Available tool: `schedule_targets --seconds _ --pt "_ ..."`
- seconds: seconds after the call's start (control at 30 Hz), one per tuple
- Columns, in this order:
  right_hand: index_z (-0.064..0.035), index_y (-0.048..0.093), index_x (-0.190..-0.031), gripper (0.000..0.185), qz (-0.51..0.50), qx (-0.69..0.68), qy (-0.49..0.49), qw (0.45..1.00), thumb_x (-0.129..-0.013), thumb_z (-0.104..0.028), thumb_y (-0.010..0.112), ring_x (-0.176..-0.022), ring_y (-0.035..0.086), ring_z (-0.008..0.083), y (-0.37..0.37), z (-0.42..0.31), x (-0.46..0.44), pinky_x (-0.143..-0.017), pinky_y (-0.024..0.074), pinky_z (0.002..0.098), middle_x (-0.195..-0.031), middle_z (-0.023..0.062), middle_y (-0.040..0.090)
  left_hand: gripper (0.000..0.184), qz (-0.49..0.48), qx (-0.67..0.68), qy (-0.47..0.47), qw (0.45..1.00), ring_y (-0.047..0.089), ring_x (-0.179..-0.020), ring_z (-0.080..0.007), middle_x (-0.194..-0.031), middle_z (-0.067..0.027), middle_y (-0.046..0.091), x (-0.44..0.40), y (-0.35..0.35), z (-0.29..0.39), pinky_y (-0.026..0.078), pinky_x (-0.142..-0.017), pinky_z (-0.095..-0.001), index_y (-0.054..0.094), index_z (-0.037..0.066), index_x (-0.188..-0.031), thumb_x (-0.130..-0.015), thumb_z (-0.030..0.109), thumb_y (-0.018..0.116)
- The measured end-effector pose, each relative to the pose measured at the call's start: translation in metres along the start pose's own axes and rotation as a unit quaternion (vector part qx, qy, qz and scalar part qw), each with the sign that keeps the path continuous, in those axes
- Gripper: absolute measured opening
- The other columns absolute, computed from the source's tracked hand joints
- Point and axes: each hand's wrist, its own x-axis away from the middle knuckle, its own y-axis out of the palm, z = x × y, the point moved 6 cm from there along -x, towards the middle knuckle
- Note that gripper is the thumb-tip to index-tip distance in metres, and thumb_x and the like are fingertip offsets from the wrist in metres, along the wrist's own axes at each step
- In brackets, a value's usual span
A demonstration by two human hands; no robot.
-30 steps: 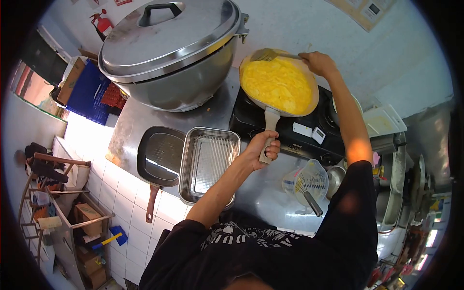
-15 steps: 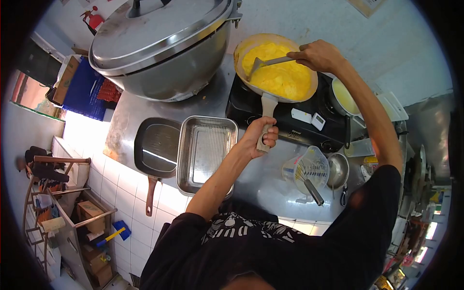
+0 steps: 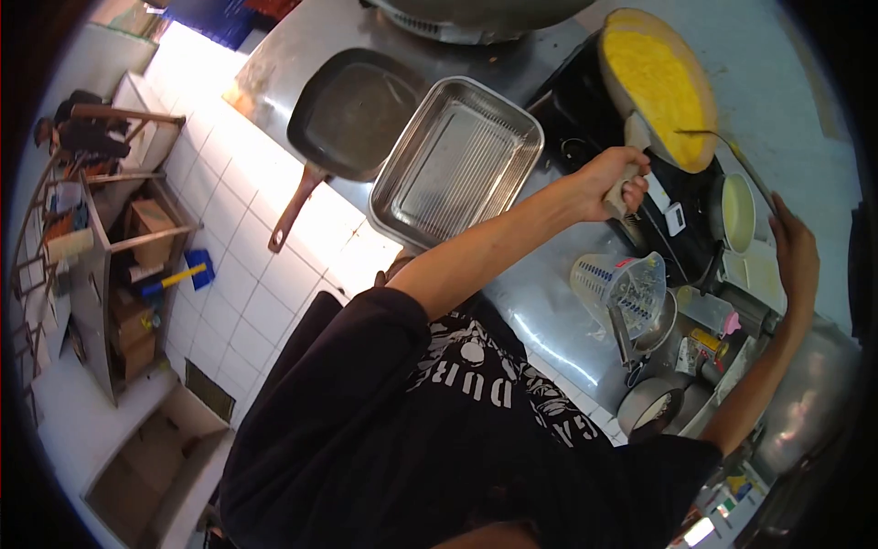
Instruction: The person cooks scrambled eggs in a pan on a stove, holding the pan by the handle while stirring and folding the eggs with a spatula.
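Observation:
My left hand [image 3: 615,186] is wrapped round the pale handle of a frying pan [image 3: 616,90]. A soft yellow mass that looks like egg [image 3: 654,78] spreads over the inside of the pan. The pan looks tilted above a black gas stove [image 3: 572,110]. In my right hand [image 3: 796,242] is the handle of a long spatula [image 3: 748,168]. Its thin edge meets the yellow mass near the pan's right end. Just left of my right hand sits a small pot [image 3: 737,210] with pale yellow contents.
A ribbed metal tray [image 3: 466,156] and a square grill pan [image 3: 352,114] lie on the steel table [image 3: 540,343]. Nearer me stands a clear measuring jug [image 3: 622,284] with a whisk [image 3: 621,331]. A white timer [image 3: 675,220] rests on the stove. The large cooker's base [image 3: 457,27] is at the top.
The view has turned and shifted, and the pan now appears more tilted. My right hand has moved toward me with the spatula, whose blade went from mid-pan to the right end.

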Motion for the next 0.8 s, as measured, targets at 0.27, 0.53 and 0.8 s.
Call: schedule_targets --seconds 0.27,0.53,0.8 --pt "-0.0096 0.051 -0.121 0.036 -0.13 -0.123 0.092 0.98 -0.086 -0.02 0.051 -0.098 0.056 0.0354 0.079 -0.017 -0.004 -0.08 0.0431 0.0356 -0.101 0.0231 0.059 0.013 -0.046 0.048 0.028 0.997 0.033 -0.045 -0.0052 -0.061 0.0004 0.037 -0.008 -0.002 -0.003 0.03 -0.038 -0.0185 0.041 0.005 -0.082 -0.082 0.016 0.048" --pt "-0.0114 0.048 -0.124 0.041 -0.079 -0.057 0.127 0.987 -0.086 -0.028 0.047 -0.106 0.051 0.0368 0.145 0.004 -0.048 -0.086 0.0411 0.0415 -0.109 0.0237 0.055 0.013 -0.062 0.077 0.053 0.994 0.033 -0.045 -0.0052 -0.062 -0.0009 0.037 -0.01 -0.003 -0.003 0.031 -0.038 -0.018 0.041 0.005 -0.077 -0.081 0.015 0.048" --pt "-0.0095 0.042 -0.129 0.047 -0.106 -0.191 0.108 0.97 -0.084 -0.021 0.047 -0.089 0.058 0.025 0.161 -0.002 -0.035 -0.081 0.042 0.0326 -0.095 0.018 0.061 0.014 -0.058 0.109 0.086 0.989 0.033 -0.045 -0.0048 -0.062 -0.0007 0.038 -0.011 -0.001 -0.006 0.03 -0.037 -0.0172 0.041 0.007 -0.076 -0.078 0.018 0.049"
